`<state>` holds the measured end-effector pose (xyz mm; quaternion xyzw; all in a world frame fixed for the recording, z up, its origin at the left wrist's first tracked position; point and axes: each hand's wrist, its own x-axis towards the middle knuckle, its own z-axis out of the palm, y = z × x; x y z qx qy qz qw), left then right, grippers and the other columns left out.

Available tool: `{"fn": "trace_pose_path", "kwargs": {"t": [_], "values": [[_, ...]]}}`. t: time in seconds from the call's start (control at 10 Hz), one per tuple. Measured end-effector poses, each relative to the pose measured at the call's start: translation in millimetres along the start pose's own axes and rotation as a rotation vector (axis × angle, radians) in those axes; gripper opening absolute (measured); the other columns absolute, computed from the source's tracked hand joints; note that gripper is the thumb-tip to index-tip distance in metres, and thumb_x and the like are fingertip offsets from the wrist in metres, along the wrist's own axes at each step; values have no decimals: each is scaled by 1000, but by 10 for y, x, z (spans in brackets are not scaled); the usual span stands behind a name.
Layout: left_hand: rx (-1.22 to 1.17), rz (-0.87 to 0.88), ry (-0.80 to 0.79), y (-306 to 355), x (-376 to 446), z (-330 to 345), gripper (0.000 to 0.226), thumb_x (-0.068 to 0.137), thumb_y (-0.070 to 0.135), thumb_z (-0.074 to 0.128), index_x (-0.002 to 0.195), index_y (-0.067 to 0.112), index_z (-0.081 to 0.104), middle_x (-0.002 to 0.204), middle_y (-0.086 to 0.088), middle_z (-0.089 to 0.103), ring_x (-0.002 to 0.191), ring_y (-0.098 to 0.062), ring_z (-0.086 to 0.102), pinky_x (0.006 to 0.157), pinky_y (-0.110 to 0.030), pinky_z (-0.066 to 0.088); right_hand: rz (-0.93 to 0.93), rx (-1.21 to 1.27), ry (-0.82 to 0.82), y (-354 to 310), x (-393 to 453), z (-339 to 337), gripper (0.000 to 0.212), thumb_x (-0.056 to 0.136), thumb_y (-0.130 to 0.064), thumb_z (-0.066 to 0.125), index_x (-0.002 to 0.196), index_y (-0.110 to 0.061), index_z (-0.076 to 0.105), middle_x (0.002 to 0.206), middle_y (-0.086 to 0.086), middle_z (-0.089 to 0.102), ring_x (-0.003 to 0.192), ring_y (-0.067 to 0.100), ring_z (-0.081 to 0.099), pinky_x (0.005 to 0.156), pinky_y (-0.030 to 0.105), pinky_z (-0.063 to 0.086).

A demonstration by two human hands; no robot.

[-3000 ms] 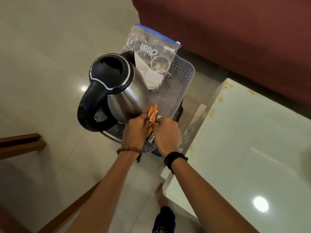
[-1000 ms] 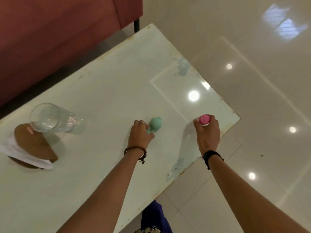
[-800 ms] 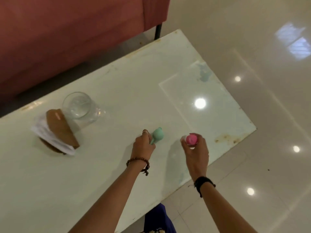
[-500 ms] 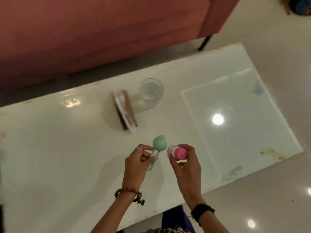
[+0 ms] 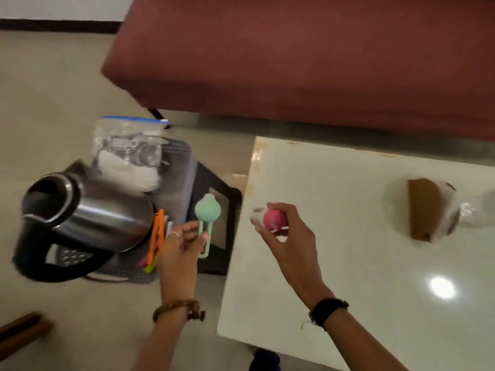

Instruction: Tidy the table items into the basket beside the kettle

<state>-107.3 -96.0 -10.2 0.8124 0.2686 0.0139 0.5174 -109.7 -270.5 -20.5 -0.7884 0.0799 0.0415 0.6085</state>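
Swung away from the table middle since half a second ago, now taking in the kettle (image 5: pixel 80 218) standing in the grey basket (image 5: pixel 176 180). Right of the kettle, left hand (image 5: pixel 180 243) pinching the mint-green tool (image 5: pixel 207 211) above the basket edge; further right, over the table (image 5: pixel 348 236) corner, right hand (image 5: pixel 290 234) gripping a pink-capped item (image 5: pixel 272 219), blurred. Brown piece (image 5: pixel 424 210) smeared, unidentifiable.

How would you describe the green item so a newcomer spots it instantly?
Find the steel kettle left of the white table. Beside it, over the grey basket, the left hand pinches the green item. Its round mint head on a looped handle differs from the orange sticks nearby.
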Motion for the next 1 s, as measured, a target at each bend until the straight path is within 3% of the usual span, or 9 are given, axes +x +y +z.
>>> {"fn": "trace_pose_path", "kwargs": {"t": [0.1,0.2,0.3,0.4,0.6,0.7,0.8,0.9,1.0], "values": [[117,-3,59,-131,499,-386,22,79,-2,63,101,4,64,91,-7,67,79,-14,59,69,-8,44,-90,-44,-112,-259,304,637,30,85,-26,67,98,-44,46,102,-24,51,92,-4,53,79,10,48],[191,-37,88,-260,946,-492,25,81,-2,59,105,2,62,103,-21,67,97,-31,62,87,-34,49,-147,-203,-220,-379,617,1115,30,86,-23,64,113,-21,52,118,-2,51,95,3,47,87,15,42],[231,-131,88,-415,1298,-441,24,84,-1,53,107,1,58,111,-22,64,105,-32,59,84,-31,47,-210,-345,-290,-428,898,1486,31,86,-19,63,115,-11,54,119,7,50,95,13,50,82,15,42],[314,-181,46,-579,1526,-319,22,89,4,49,109,0,53,120,-24,58,113,-37,53,92,-38,41,-274,-511,-270,-394,1156,1782,28,86,-15,61,112,-8,52,116,11,53,96,24,55,83,32,47],[338,-137,33,-741,1793,-170,20,90,5,45,104,-5,57,119,-24,59,114,-35,52,90,-39,37,-387,-1018,-163,-166,1483,2168,19,90,-14,47,109,-12,45,105,12,61,100,30,47,76,36,33],[391,-49,-4,-774,1849,-154,23,90,9,45,104,-7,55,118,-27,56,112,-36,52,87,-40,35,-390,-1103,-109,-163,1611,2221,18,89,-19,47,106,-14,47,96,9,62,101,28,45,72,35,23],[471,23,-62,-805,1811,-154,26,92,14,45,108,-4,55,120,-25,55,112,-37,52,89,-43,41,-400,-1176,-146,-148,1659,2260,22,88,-27,51,105,-14,50,105,7,59,104,27,43,77,36,27],[422,81,-13,-748,1703,-199,22,91,8,46,106,-2,57,118,-21,55,109,-34,52,85,-37,43,-404,-1124,-185,-180,1601,2216,33,87,-33,54,113,-14,49,119,8,51,108,26,41,84,35,31],[227,167,71,-637,1370,-286,22,88,4,48,107,3,59,110,-10,58,101,-20,54,82,-11,39,-387,-779,-113,-196,1337,2074,33,88,-31,55,117,-14,51,127,7,48,111,24,43,90,33,35]]}}
